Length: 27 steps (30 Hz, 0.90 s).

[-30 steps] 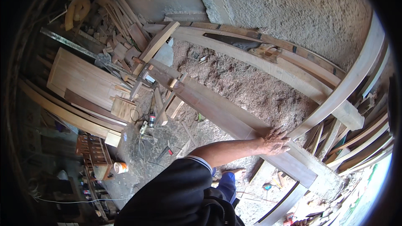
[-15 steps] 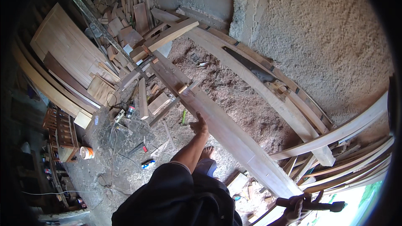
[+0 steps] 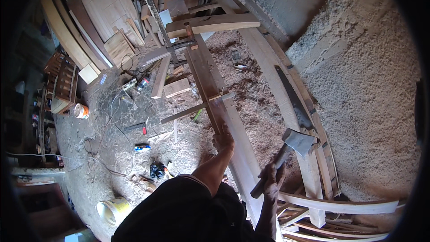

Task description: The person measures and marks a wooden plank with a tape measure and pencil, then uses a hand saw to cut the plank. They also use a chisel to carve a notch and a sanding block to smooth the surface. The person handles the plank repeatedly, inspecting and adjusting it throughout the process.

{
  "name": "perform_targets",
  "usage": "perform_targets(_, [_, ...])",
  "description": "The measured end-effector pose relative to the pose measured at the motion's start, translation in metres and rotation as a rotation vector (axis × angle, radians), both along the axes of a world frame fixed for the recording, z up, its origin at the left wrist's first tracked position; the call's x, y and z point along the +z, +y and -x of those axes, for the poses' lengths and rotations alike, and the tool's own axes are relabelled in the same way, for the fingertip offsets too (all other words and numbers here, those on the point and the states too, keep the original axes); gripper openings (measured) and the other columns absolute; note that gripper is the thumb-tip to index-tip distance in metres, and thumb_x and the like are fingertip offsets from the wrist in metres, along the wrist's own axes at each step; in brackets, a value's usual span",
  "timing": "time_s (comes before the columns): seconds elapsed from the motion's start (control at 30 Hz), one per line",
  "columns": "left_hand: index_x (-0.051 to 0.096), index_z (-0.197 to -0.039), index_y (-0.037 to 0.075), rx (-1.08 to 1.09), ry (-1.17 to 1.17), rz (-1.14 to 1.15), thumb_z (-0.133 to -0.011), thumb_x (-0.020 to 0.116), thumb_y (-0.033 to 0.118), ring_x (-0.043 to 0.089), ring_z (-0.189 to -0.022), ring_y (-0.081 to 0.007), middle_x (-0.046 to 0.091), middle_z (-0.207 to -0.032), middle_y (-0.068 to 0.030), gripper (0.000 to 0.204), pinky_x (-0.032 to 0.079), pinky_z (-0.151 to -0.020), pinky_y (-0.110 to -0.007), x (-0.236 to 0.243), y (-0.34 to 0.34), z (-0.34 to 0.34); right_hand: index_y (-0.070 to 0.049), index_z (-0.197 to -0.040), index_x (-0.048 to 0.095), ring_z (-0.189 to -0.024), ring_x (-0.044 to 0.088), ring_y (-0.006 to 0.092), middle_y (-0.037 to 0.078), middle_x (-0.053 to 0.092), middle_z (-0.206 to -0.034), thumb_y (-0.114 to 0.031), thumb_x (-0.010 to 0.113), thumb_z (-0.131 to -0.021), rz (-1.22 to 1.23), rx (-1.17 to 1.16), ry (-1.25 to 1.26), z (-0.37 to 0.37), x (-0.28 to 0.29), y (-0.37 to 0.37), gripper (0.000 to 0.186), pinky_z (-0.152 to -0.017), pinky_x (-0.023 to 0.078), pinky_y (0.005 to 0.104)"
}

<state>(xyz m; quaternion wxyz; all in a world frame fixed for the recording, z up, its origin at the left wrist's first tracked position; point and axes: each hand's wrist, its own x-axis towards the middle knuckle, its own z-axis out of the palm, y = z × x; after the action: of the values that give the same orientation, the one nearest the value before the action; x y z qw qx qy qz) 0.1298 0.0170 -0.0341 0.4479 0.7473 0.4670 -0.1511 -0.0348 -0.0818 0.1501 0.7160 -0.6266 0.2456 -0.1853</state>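
Note:
A long wooden board (image 3: pixel 245 165) stretches away from me, held at its far end by a bar clamp (image 3: pixel 156 18). My left hand (image 3: pixel 223 141) grips the left edge of this board, fingers over its side. In my right hand (image 3: pixel 271 180) is a hatchet (image 3: pixel 299 142), held by its handle with the broad metal head raised toward the right. The head hangs over a thick beam beside the board. Across the board, farther off, lies a thin wooden strip (image 3: pixel 184 113).
A handsaw (image 3: pixel 293 98) rests along the beam (image 3: pixel 286 103) on the right, near a rough wall (image 3: pixel 367 85). Shavings, cables and offcuts litter the floor. Panels (image 3: pixel 101 9) lean at the far left. An orange-white bucket (image 3: pixel 81 111) and a yellowish bucket (image 3: pixel 112 210) stand at left.
My right hand has lifted the hatchet from the lower right to beside the board, head now up. My left hand stays on the board's edge. The view has turned rightward.

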Motion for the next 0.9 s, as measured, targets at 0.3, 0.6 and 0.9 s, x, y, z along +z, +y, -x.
perform_targets(0.3, [0.053,-0.127,-0.006,-0.049,0.064,-0.061,-0.082,0.046,0.085,0.051,-0.126,-0.0433,0.052,-0.132,-0.0281,0.102,0.043,-0.104,-0.057,0.014,0.000,-0.003,-0.001,-0.137,0.039,-0.076,0.067,0.0312,0.020,0.063,-0.094,-0.012,0.060,-0.095,0.778,0.470,0.010,-0.108,-0.045,-0.021,0.048,-0.063,0.056,0.0426])
perform_targets(0.6, [0.054,-0.125,-0.006,-0.124,0.101,-0.063,-0.082,0.046,0.085,0.051,-0.127,-0.0414,0.055,-0.129,-0.0253,0.101,0.044,-0.102,-0.055,0.043,0.006,-0.004,-0.022,-0.158,0.022,-0.076,0.065,0.0433,0.023,0.058,-0.095,-0.016,0.056,-0.098,1.158,0.845,0.216,-0.198,-0.075,-0.009,0.070,-0.065,0.054,0.0545])
perform_targets(0.9, [0.054,-0.124,-0.003,-0.088,0.075,-0.047,-0.083,0.049,0.081,0.050,-0.128,-0.0407,0.052,-0.131,-0.0240,0.094,0.042,-0.104,-0.055,0.038,0.006,-0.004,-0.023,-0.157,0.025,-0.071,0.065,0.0425,0.022,0.058,-0.097,-0.018,0.056,-0.099,1.212,0.875,0.046,-0.230,-0.073,0.005,0.066,-0.060,0.056,0.0538])
